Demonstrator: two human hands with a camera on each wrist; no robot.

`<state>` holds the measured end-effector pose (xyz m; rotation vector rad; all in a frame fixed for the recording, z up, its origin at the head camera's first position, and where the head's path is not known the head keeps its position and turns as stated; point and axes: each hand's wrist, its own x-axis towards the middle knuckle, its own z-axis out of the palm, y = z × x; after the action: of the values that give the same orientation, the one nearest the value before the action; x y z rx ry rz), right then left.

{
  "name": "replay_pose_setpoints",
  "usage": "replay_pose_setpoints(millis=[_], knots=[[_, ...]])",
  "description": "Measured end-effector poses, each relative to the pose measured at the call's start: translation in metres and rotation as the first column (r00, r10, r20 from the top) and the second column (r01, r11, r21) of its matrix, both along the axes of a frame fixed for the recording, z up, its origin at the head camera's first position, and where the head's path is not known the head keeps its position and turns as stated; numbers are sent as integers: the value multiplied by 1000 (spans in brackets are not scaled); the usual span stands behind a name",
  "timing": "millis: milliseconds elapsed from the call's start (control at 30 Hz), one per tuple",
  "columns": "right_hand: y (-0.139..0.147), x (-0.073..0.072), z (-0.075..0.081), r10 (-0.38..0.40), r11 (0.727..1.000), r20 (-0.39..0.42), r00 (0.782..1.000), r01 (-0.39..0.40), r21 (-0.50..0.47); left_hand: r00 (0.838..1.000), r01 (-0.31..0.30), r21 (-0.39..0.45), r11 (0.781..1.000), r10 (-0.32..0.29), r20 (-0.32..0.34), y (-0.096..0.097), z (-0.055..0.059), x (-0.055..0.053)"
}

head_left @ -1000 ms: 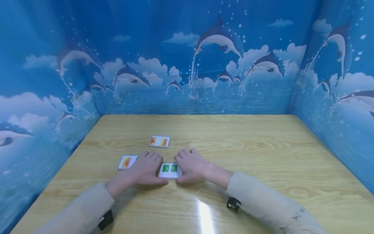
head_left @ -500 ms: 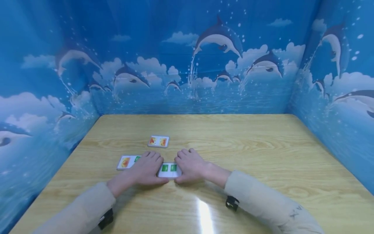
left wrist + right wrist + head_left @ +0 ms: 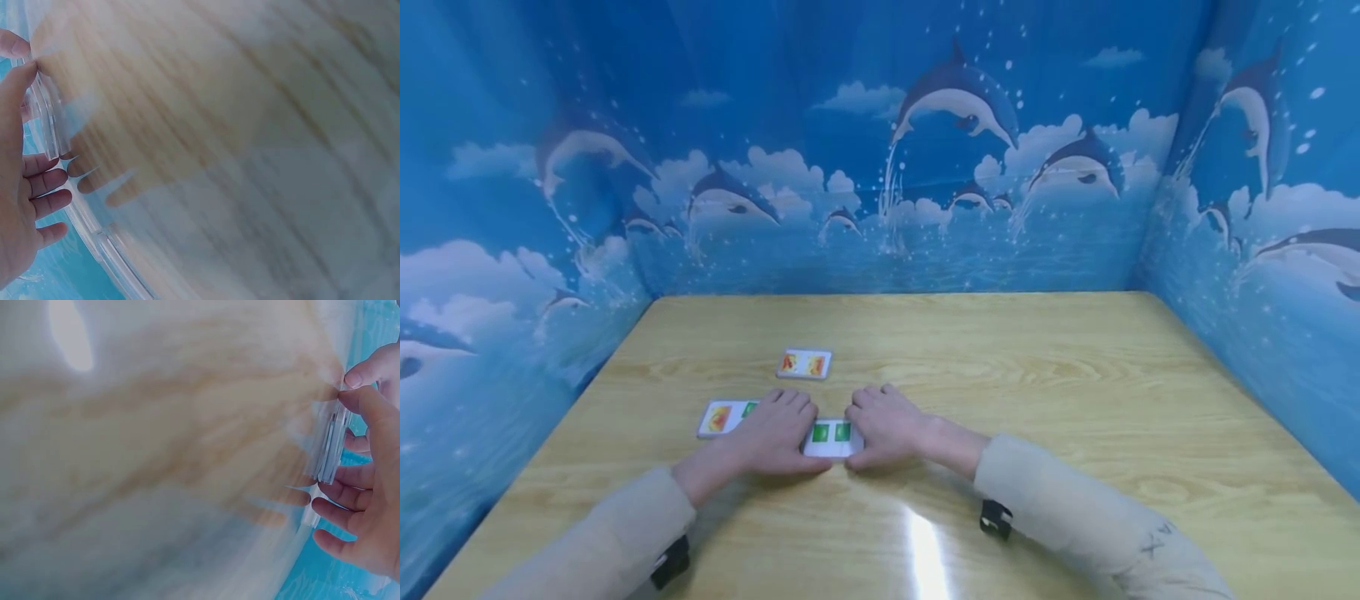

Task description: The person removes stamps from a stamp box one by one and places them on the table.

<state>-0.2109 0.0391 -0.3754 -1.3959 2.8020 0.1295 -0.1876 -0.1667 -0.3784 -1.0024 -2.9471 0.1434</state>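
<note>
In the head view, a small white card stack (image 3: 833,451) with two green squares on its top face lies between both hands. My left hand (image 3: 775,435) holds its left end and my right hand (image 3: 889,432) its right end, thumbs at the near edge and fingers towards the far edge. From the left wrist, the left hand (image 3: 17,209) shows beside the stack's clear, layered edge (image 3: 45,115). The right wrist view has the right hand (image 3: 376,506) pinching the same see-through layers (image 3: 330,447), its lower fingers spread. A second white card pile (image 3: 718,419), orange and green on top, is partly hidden behind the left hand.
Farther back lies another white card pile (image 3: 804,364) with two orange pictures. The wood-grain table (image 3: 1037,375) is glossy and mirrors the hands in both wrist views. Blue dolphin-print curtains (image 3: 820,200) enclose it at the back and sides.
</note>
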Motion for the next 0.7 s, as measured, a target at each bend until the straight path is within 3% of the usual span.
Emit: replay_pose_setpoints(millis=[400,700], knots=[[-1,2,1,20,1000,-33,999,-20,8,1000,7,6,1000,-7,-18,-2,-4,1],[0,4,2,15,1000,-22,1000,-15,5,1000,-22,-15,1000,22,-8,-1,-2,1]])
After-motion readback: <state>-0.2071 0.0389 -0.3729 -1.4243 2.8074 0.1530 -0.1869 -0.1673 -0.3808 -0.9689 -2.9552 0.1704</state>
